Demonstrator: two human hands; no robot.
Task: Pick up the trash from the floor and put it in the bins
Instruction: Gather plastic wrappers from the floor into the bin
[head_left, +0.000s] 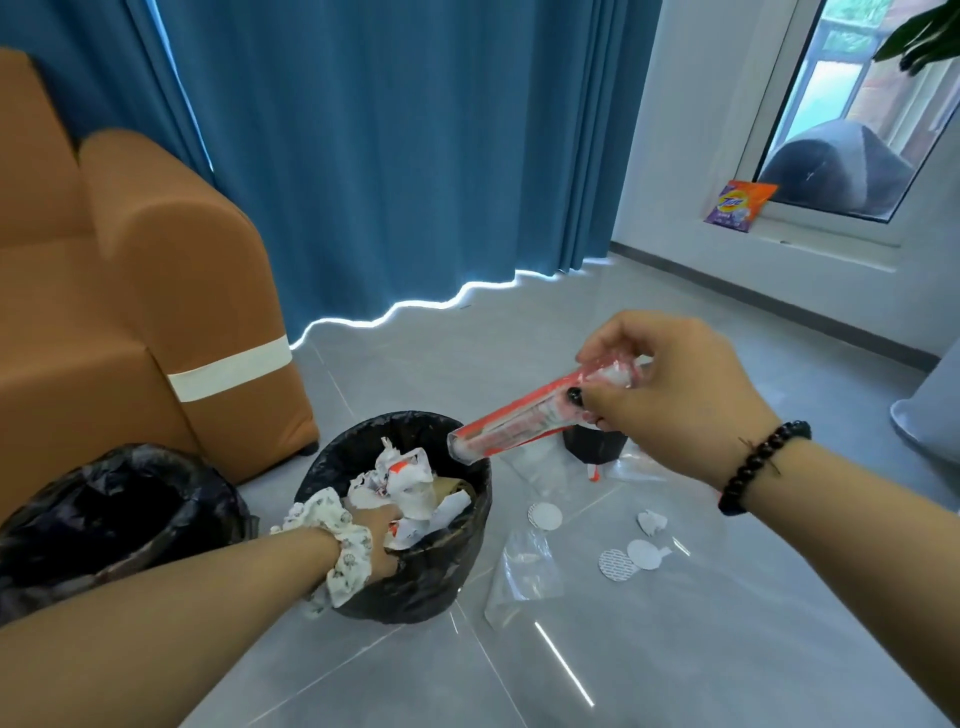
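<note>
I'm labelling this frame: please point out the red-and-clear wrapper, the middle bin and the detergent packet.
red-and-clear wrapper (511, 423): head view, its middle
middle bin (467, 540): head view, right side of its rim
detergent packet (737, 203): head view, its printed front

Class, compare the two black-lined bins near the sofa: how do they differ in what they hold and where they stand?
The middle bin holds crumpled white and red paper; inside the left bin only its dark liner shows. The left hand reaches into the middle bin; nothing reaches into the left bin. The left bin stands next to the sofa; the middle bin stands further out on the floor. Both are lined with black bags.
</note>
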